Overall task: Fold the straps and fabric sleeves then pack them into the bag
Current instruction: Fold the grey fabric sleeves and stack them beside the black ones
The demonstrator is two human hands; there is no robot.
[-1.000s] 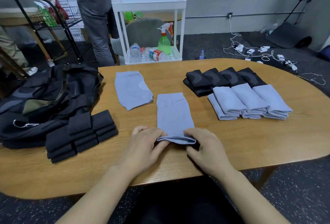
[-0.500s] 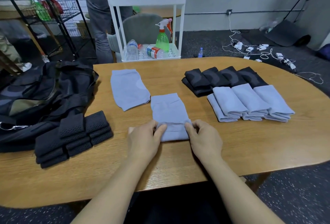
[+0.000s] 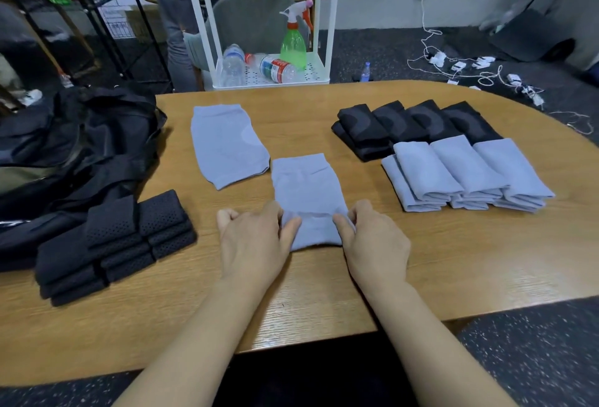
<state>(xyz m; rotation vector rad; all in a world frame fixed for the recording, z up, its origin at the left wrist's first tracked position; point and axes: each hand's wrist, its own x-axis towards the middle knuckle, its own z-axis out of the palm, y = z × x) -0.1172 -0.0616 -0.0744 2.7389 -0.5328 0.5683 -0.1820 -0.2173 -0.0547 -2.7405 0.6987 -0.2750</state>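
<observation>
In the head view, the left hand (image 3: pixel 251 244) and right hand (image 3: pixel 372 246) each pinch a side of the near edge of a light blue sleeve (image 3: pixel 306 191) lying on the bench (image 3: pixel 421 260), its near end turned over on itself in a half-made fold. A second blue sleeve (image 3: pixel 227 144) lies flat and unfolded just to the far left. Folded blue sleeves (image 3: pixel 466 173) and folded black sleeves (image 3: pixel 411 124) sit stacked at the right; folded black straps (image 3: pixel 113 244) are piled at the near left, touching the black bag (image 3: pixel 71 153). Folding seems nearly done: two sleeves are left. Nothing looks packed yet, though the bag's inside is hard to see.
</observation>
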